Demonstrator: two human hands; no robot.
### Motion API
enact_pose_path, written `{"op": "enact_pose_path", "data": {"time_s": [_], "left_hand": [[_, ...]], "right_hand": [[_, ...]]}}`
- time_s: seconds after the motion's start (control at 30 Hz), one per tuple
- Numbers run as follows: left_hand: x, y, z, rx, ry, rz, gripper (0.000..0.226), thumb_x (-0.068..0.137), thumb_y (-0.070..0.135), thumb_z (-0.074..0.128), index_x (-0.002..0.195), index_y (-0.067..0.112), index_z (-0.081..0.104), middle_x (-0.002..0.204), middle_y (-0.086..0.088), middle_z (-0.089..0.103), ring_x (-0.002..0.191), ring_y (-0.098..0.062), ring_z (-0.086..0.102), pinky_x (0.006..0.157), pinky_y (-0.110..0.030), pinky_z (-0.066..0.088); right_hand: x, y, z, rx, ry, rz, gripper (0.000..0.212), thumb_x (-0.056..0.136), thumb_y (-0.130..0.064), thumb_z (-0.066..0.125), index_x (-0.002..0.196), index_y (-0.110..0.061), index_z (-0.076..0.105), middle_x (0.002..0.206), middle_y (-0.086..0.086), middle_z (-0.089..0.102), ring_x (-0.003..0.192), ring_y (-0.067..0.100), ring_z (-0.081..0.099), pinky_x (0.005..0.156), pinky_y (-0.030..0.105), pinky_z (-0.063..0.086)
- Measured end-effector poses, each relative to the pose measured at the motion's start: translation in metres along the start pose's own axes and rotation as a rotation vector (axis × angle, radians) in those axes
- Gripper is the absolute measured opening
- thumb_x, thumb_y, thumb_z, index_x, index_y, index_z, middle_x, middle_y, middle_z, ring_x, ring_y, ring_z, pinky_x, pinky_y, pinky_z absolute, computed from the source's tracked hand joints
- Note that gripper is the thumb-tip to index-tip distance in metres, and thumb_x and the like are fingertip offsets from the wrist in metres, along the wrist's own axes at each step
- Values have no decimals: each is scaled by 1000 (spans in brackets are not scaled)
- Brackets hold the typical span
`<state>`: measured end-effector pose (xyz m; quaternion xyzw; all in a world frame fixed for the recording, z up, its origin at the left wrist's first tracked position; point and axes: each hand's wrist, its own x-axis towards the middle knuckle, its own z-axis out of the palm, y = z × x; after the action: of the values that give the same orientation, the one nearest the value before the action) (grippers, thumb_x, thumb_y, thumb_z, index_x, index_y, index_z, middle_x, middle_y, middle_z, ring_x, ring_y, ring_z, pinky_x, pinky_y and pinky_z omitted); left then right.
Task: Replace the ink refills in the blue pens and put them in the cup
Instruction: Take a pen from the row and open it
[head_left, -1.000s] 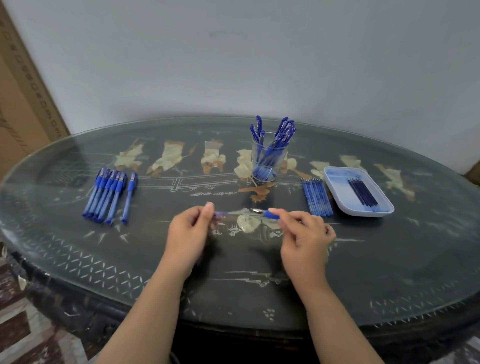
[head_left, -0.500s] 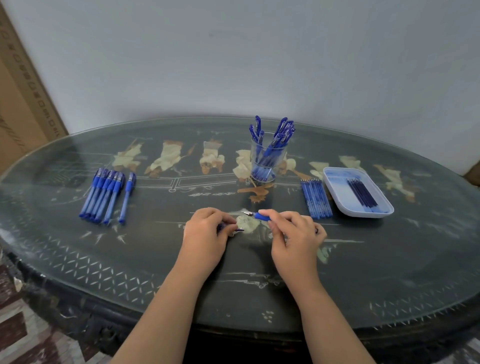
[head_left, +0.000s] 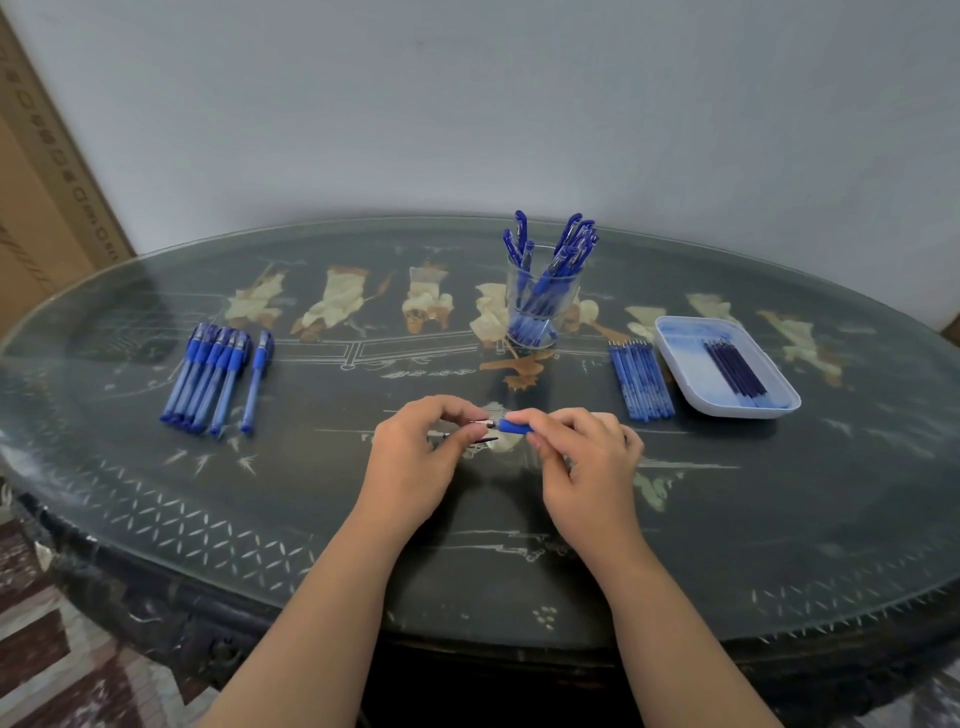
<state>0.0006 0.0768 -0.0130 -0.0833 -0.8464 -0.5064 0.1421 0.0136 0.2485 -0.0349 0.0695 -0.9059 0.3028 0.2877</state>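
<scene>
My right hand (head_left: 582, 457) pinches a blue pen (head_left: 514, 427) by its grip section, tip pointing left. My left hand (head_left: 415, 457) meets it at the tip end, fingers curled, with a thin dark refill (head_left: 480, 441) sticking out of its grasp. Both hands hover just above the table centre. A clear glass cup (head_left: 540, 306) with several blue pens stands behind them. Several blue pens (head_left: 208, 374) lie in a row at the left. A row of blue refills (head_left: 641, 382) lies right of centre.
A white tray (head_left: 675, 338) at the right holds several dark refills (head_left: 735, 371). The oval table (head_left: 779, 519) has a glass top with inlaid figures. A cardboard box (head_left: 41, 218) leans at the far left against the wall.
Both hands came together: the left hand moved right and curled closed round the pulled-out refill, and now touches the pen's tip end, which the right hand keeps holding.
</scene>
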Motion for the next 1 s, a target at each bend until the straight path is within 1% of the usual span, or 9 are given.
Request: {"op": "enact_pose_path", "data": {"time_s": [0.1,0.2,0.33,0.43,0.6,0.7,0.8,0.9,1.0], "left_hand": [[1,1,2,59,-19,7,20,93,34,59,74,40,61,78,20,65,86,3,58,72,-6,37],[-1,1,3,28,-15,-14,35,89,56,43,86,30,67,84,16,67,88,2,60,73,-12,40],[-2,-2,0,-46,-28,51,29,82,27,76,109,27,65,101,16,67,102,7,58,85,-3,37],[-1,-5,-2,-15,-10,105,20,82,15,77,97,26,69,101,15,67,104,9,56,89,-3,33],[1,-3,2,10,-13,10,3,88,31,67,87,34,69,102,14,67,111,4,55,86,3,30],[0,-5,-1,-8,-42,20,31,79,34,77,108,32,67,112,21,64,115,11,51,92,1,30],[0,-6,-2,-39,-36,65,21,80,22,77,100,26,70,111,16,67,119,8,51,99,-9,36],[2,-4,0,-25,-17,1,6,86,31,70,92,30,71,109,17,67,121,5,51,104,-23,39],[1,-2,-2,-17,-44,-39,36,79,38,76,113,32,67,118,22,63,118,8,50,102,-19,37]], "right_hand": [[-1,-1,-1,4,5,-28,38,90,-15,59,112,-46,66,92,-18,57,92,10,49,87,37,28],[0,-1,-1,1,10,-22,38,91,-18,56,113,-47,65,91,-18,57,92,9,49,87,36,28],[0,-1,-1,-14,7,-7,40,91,-17,56,114,-48,64,91,-18,57,92,7,48,87,32,25],[0,-1,-1,-17,5,-16,40,91,-14,61,114,-47,65,92,-18,57,93,8,48,87,32,23],[0,-2,-2,-12,-8,-20,44,91,-11,63,115,-48,63,92,-19,56,93,8,48,88,34,26],[0,-1,-1,-6,-3,-17,44,91,-11,63,115,-47,64,92,-19,57,93,8,48,87,35,27],[0,-2,-1,-16,-10,-22,43,91,-11,63,114,-47,64,92,-20,56,92,7,47,86,33,25],[0,-2,-2,-22,-15,-22,41,92,-13,63,115,-47,64,91,-20,55,92,7,47,87,32,25],[0,-1,-2,-17,-18,-15,41,92,-14,61,116,-47,64,92,-20,56,93,7,47,87,33,25]]}}
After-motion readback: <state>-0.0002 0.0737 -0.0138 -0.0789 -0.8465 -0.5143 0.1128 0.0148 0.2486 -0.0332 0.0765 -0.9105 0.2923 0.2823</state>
